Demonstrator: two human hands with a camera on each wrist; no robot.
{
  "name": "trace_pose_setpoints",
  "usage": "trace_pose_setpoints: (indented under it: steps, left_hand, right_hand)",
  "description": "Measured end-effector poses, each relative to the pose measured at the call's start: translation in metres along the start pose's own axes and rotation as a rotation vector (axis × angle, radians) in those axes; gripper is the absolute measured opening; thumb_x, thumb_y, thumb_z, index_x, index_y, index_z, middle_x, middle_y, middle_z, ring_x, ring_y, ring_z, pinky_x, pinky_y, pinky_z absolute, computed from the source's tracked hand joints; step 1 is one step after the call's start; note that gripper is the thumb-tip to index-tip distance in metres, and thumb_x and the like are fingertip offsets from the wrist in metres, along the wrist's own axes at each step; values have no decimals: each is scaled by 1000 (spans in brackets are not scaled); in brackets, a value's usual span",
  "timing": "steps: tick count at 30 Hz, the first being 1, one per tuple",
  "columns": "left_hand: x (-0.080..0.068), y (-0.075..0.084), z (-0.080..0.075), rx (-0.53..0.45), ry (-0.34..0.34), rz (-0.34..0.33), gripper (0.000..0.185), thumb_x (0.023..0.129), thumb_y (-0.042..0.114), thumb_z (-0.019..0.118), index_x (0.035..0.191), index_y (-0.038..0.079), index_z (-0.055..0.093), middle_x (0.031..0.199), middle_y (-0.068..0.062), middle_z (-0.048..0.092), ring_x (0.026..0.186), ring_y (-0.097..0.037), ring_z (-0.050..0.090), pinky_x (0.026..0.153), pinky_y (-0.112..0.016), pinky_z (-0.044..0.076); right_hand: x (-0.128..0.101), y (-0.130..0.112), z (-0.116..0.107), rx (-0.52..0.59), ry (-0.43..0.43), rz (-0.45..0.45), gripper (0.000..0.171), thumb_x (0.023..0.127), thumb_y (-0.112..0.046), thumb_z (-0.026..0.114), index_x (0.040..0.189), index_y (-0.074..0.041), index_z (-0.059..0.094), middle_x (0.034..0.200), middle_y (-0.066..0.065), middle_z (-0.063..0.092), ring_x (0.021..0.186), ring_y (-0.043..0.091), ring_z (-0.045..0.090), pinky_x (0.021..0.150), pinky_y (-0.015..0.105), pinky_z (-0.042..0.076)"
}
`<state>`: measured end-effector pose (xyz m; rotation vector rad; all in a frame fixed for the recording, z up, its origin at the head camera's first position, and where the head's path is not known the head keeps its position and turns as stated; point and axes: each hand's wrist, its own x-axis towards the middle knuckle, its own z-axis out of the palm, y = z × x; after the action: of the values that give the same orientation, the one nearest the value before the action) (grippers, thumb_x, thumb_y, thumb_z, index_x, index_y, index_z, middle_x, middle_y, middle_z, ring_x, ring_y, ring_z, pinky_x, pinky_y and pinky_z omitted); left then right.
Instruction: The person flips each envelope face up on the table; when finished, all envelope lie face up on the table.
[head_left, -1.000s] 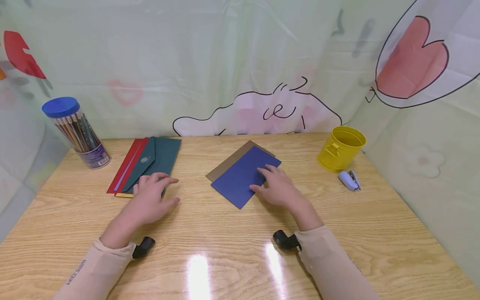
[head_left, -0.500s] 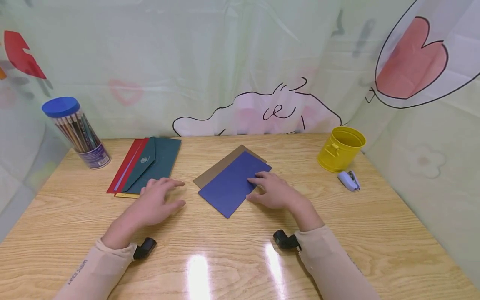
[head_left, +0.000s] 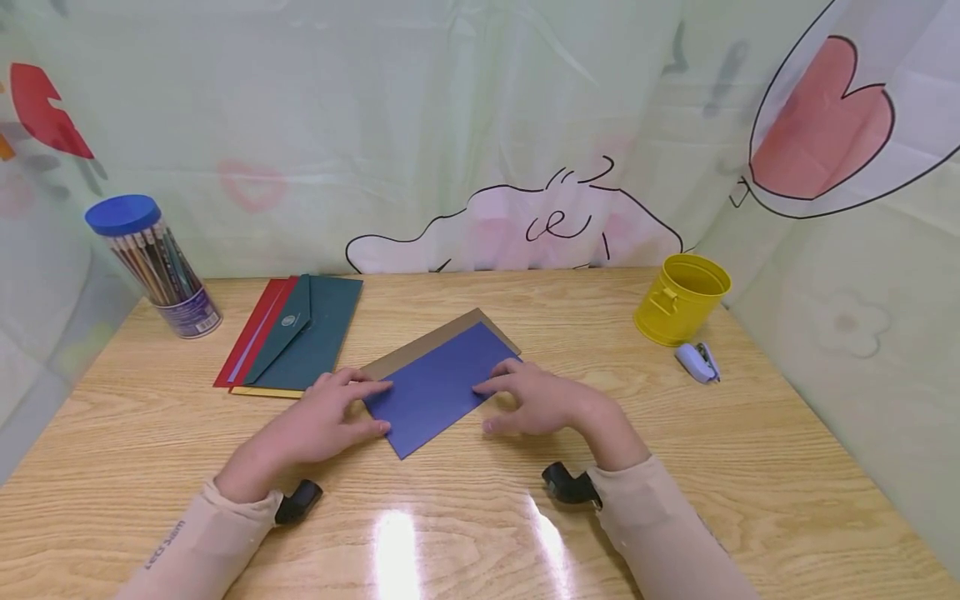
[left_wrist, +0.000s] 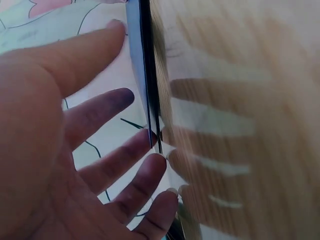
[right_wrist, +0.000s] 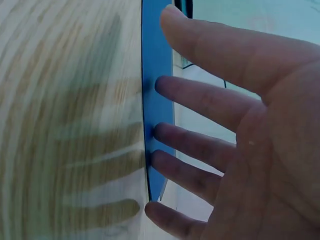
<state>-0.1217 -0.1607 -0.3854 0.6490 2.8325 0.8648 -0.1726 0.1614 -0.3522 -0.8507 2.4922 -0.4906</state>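
Observation:
A flat blue envelope (head_left: 431,396) lies slanted on the wooden table, over a brown one (head_left: 420,346) whose far strip shows past it. My left hand (head_left: 318,421) is at the blue envelope's left end, index finger and thumb over its corner and edge. In the left wrist view the fingers spread beside the thin edges of both layers (left_wrist: 142,65). From the right, my right hand (head_left: 543,400) reaches to the near right edge with relaxed fingers. In the right wrist view its fingertips (right_wrist: 162,131) rest at the blue surface, and the thumb stands apart.
Behind my left hand lies a stack of envelopes (head_left: 330,321), dark green on top, with red, lilac and yellow edges showing. A blue-lidded tub of pencils (head_left: 176,279) stands at the far left. A yellow bucket (head_left: 678,300) and a lilac stapler (head_left: 697,363) sit at the right.
Both blue and brown envelopes have slid left and toward me, turning to lie more sideways. My right hand has moved slightly left with them; my left hand has come right to meet their left end.

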Motion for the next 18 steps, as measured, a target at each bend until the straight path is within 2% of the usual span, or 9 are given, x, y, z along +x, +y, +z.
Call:
trace_pose_setpoints:
  steps: [4,8,11,18]
  left_hand:
    - [0,0,2,9,11,10,54,92,29,76,141,12,61,137,-12,51,119,-36,43,95,-51,40]
    - [1,1,2,29,8,15,50,91,26,77,138,12,64,134,-12,52,115,-35,43,91,-49,40]
    - [1,1,2,42,3,8,46,93,30,75,135,14,66,133,-12,52,114,-34,43,89,-47,40]
    - [1,4,3,44,20,-16,45,92,37,75,130,15,70,133,-10,53,116,-33,43,90,-49,41]
  right_hand:
    - [0,2,-1,36,42,-6,58,97,-37,69,146,-12,54,147,15,41,137,36,37,110,54,34]
    - [2,7,-1,75,134,18,64,97,-33,68,151,-7,46,155,24,31,143,41,28,112,56,30]
    - [3,12,0,79,173,61,72,97,-33,69,154,-3,38,159,27,22,147,43,20,115,57,23]
    - [6,20,2,69,191,63,79,96,-34,69,155,2,31,158,28,27,146,44,22,116,56,21]
